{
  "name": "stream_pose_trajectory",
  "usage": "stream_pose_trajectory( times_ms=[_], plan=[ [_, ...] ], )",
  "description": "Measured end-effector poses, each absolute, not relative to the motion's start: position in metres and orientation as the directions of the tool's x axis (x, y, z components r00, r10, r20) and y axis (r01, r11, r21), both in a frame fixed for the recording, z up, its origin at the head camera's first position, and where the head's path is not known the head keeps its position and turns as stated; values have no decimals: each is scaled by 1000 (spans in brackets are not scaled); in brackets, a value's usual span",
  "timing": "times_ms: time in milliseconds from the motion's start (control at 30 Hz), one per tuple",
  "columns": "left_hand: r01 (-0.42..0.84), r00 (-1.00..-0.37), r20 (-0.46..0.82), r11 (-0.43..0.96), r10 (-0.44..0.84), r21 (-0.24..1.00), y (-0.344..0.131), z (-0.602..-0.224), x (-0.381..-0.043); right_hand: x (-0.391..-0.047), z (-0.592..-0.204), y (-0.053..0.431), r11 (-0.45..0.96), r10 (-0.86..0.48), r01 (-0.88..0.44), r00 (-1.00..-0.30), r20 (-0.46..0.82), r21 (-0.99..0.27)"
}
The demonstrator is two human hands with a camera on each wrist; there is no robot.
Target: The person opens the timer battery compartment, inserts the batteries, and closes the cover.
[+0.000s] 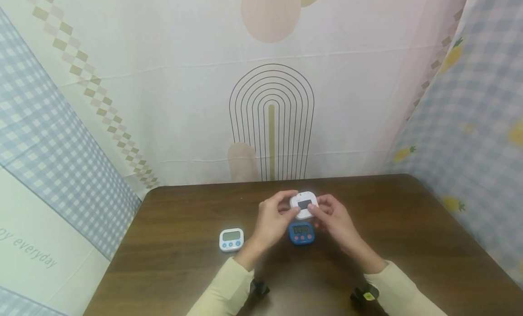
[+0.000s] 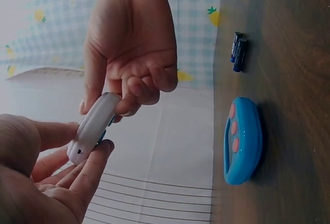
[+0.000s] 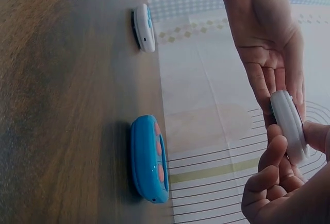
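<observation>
Both hands hold a white digital timer (image 1: 301,199) above the table, its back with a dark rectangle turned toward the head camera. My left hand (image 1: 273,216) grips one side, thumb on the back and fingers beneath. On the opposite side, my right hand (image 1: 337,220) pinches the edge, thumb near the dark rectangle. Blue buttons peek out on the timer's underside in the left wrist view. Below the hands lies a blue timer (image 1: 302,239) with pink buttons and digits on its screen. A second white timer (image 1: 231,240) with blue buttons lies left of it.
Two small dark-blue batteries (image 2: 238,53) lie side by side near the blue timer, hidden in the head view behind the right hand. The brown wooden table (image 1: 175,270) ends at a patterned cloth backdrop (image 1: 188,116), with checked cloth on both sides.
</observation>
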State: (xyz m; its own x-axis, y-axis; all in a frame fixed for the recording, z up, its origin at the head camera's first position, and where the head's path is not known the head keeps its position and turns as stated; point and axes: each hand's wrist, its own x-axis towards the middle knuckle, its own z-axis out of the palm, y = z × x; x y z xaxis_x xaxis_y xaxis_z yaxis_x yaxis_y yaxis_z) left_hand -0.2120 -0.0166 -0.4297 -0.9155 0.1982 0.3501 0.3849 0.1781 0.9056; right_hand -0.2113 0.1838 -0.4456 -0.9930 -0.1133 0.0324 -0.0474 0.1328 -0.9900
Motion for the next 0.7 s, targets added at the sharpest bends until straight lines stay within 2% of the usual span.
stream_pose_trajectory(
  times_ms=[300,533,700],
  plan=[
    [363,-927,331,210,175,908,-19,-429,-217,-209,-443,183,151,-135,-72,-990,51,-986],
    [372,-927,353,209,124,904,-18,-429,-213,-209,-443,183,187,-215,-54,-977,13,-981],
    [379,-925,369,198,86,904,-17,-429,-211,-209,-446,182,146,-265,-76,-964,35,-986]
  ],
)
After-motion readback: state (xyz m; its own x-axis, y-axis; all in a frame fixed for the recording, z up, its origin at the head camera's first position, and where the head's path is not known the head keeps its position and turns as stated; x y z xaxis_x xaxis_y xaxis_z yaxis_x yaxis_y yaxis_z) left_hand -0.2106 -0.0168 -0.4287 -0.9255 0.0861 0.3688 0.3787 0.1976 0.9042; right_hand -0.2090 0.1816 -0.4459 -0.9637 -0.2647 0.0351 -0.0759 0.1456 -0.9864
